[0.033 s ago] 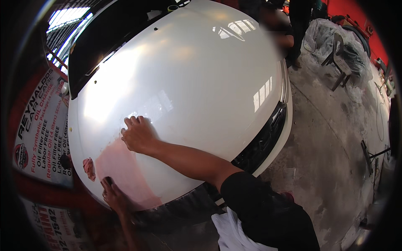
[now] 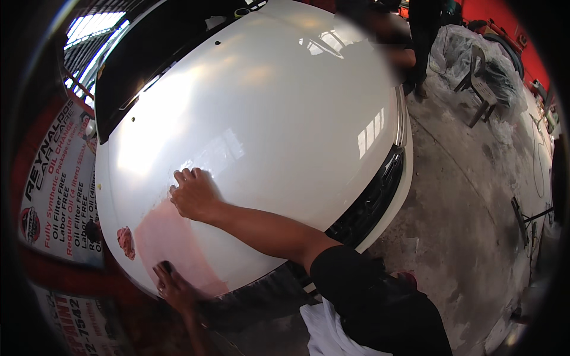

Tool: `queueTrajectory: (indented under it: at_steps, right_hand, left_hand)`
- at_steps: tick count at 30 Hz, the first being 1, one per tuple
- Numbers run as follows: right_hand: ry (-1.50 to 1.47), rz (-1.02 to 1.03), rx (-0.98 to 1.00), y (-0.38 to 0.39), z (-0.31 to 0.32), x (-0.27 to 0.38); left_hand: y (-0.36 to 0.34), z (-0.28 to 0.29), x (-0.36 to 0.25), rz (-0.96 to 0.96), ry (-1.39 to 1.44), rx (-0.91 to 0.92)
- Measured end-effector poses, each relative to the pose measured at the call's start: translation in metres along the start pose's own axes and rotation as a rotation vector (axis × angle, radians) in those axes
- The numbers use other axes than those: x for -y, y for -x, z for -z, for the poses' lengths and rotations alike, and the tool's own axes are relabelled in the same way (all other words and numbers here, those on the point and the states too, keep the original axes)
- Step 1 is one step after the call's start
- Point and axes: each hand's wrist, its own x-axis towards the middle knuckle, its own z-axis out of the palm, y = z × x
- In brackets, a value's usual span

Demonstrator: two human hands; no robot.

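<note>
The white car hood [image 2: 285, 136] fills the middle of the view, with a pink, filler-like patch [image 2: 172, 237] near its left front corner. On the lower left edge of this patch, my left hand [image 2: 172, 288] is closed round a small dark block [image 2: 165, 266] pressed to the surface. My right hand [image 2: 195, 194] rests on the hood just above the patch, its fingers bent; whatever lies under them, if anything, is hidden. A crumpled reddish cloth [image 2: 125, 242] lies on the hood, left of the patch and near my left hand.
The black grille [image 2: 368, 199] runs along the hood's front edge. Another person [image 2: 399, 47] stands beyond the far front corner. A plastic chair [image 2: 477, 86] and plastic sheeting [image 2: 454, 53] are at the far right. Printed banners [image 2: 62, 184] hang on the left.
My left hand and the dark block have moved slightly right and down over the pink patch. My right hand has stayed nearly in place.
</note>
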Motion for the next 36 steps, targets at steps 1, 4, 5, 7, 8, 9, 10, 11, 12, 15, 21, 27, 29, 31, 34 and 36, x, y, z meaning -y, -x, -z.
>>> queueTrajectory:
  at_steps: [1, 4, 5, 7, 8, 9, 10, 11, 12, 15, 21, 27, 29, 31, 34, 36]
  right_hand:
    - [0.01, -0.009, 0.0, 0.005, 0.0, 0.002]
    - [0.018, 0.034, 0.083, 0.008, -0.002, 0.014]
    - [-0.024, 0.011, 0.094, 0.006, 0.0, 0.014]
    - [-0.005, 0.031, 0.016, -0.003, -0.006, 0.01]
    - [0.011, 0.032, 0.001, 0.0, -0.009, 0.006]
    - [0.017, 0.023, -0.011, 0.003, -0.013, 0.006]
    - [-0.007, 0.013, 0.005, 0.002, -0.011, 0.007]
    - [-0.025, 0.008, 0.011, -0.001, -0.007, 0.007]
    - [-0.036, -0.01, 0.041, 0.005, -0.008, 0.004]
    - [-0.064, 0.01, -0.021, 0.011, -0.013, 0.007]
    - [-0.006, 0.026, -0.119, 0.007, -0.018, -0.002]
    - [-0.091, -0.008, 0.018, -0.007, 0.004, -0.005]
    - [-0.139, 0.023, 0.084, -0.007, -0.009, 0.039]
    - [-0.022, 0.093, -0.016, -0.012, -0.034, 0.038]
    - [-0.058, 0.028, -0.077, -0.002, -0.003, -0.001]
    - [-0.061, 0.001, -0.11, -0.008, 0.007, -0.01]
  left_hand:
    - [0.042, -0.003, -0.01, -0.148, -0.046, -0.068]
    - [0.024, 0.007, 0.026, -0.157, 0.044, 0.02]
    - [-0.014, 0.013, 0.019, -0.011, 0.058, 0.009]
    - [-0.102, 0.01, 0.031, 0.344, -0.072, 0.173]
    - [-0.09, 0.007, 0.029, 0.242, -0.055, 0.137]
    - [-0.072, 0.004, 0.024, 0.141, -0.038, 0.1]
    - [-0.061, 0.008, 0.014, 0.025, -0.029, 0.055]
    - [-0.016, 0.003, 0.006, -0.058, -0.05, -0.024]
    - [0.028, 0.011, -0.033, -0.053, 0.043, 0.034]
    - [0.032, 0.006, -0.017, -0.148, -0.026, -0.009]
    - [-0.074, -0.014, 0.031, 0.171, -0.086, 0.057]
    - [0.022, -0.013, 0.0, -0.148, -0.139, -0.001]
    - [-0.06, 0.022, 0.056, 0.106, 0.156, 0.033]
    - [-0.088, 0.0, 0.053, 0.131, 0.123, 0.02]
    - [-0.021, 0.012, -0.022, 0.136, 0.147, -0.045]
    - [0.04, 0.004, -0.056, 0.063, 0.151, -0.133]
